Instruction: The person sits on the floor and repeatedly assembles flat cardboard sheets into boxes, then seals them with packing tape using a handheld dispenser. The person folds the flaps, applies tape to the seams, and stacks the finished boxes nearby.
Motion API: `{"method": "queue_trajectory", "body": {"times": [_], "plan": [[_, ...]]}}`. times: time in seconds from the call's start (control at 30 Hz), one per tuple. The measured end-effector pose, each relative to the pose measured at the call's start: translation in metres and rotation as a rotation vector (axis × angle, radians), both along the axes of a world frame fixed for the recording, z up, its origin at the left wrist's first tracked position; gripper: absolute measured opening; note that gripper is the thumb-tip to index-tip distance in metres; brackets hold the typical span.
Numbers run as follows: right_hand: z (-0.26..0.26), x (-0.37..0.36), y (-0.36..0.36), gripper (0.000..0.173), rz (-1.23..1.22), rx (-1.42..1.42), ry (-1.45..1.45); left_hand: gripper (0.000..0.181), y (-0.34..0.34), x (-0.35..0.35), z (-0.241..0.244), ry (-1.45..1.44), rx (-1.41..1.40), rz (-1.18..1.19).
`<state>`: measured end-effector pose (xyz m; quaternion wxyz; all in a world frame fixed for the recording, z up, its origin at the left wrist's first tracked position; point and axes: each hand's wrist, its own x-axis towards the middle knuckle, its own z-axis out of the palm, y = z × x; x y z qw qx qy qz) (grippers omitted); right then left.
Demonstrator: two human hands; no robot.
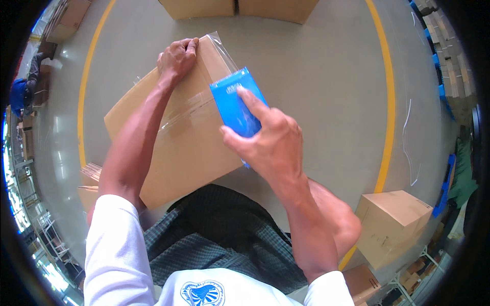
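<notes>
A closed cardboard box (191, 153) lies tilted in front of my knees, with clear packing tape (187, 109) across its face and more clear film standing off its upper right edge. My left hand (179, 57) grips the box's top corner, fingers over the edge. In my right hand (270, 139) is a blue tape dispenser (239, 103), held against the right edge of the box with the index finger laid along its face. The underside of the dispenser is hidden by the hand.
Two cardboard boxes (203, 8) stand beyond the work. Another carton (398, 225) is at the lower right, folded cardboard (90, 179) at the left. Yellow lines (388, 88) mark the floor on both sides. A person in blue (21, 93) is at the far left edge.
</notes>
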<state>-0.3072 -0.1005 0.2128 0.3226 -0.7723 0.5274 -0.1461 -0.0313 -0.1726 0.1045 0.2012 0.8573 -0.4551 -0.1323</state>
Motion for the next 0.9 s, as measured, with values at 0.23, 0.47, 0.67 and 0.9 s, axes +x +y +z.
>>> {"method": "queue_trajectory", "body": {"times": [0.23, 0.47, 0.67, 0.9], "plan": [[0.043, -0.088, 0.082, 0.070, 0.038, 0.016, 0.081, 0.041, 0.000, 0.011, -0.005, 0.010, 0.016, 0.007], [0.073, -0.151, 0.128, 0.068, 0.115, -0.042, 0.152, 0.046, -0.011, 0.024, -0.023, -0.029, -0.004, -0.019], [0.037, -0.149, 0.137, 0.074, 0.010, 0.032, 0.187, 0.048, -0.017, 0.036, -0.031, -0.003, -0.045, -0.077], [-0.003, -0.137, 0.137, 0.069, -0.051, 0.126, 0.291, 0.050, -0.023, 0.055, -0.048, 0.029, -0.089, -0.130]]}}
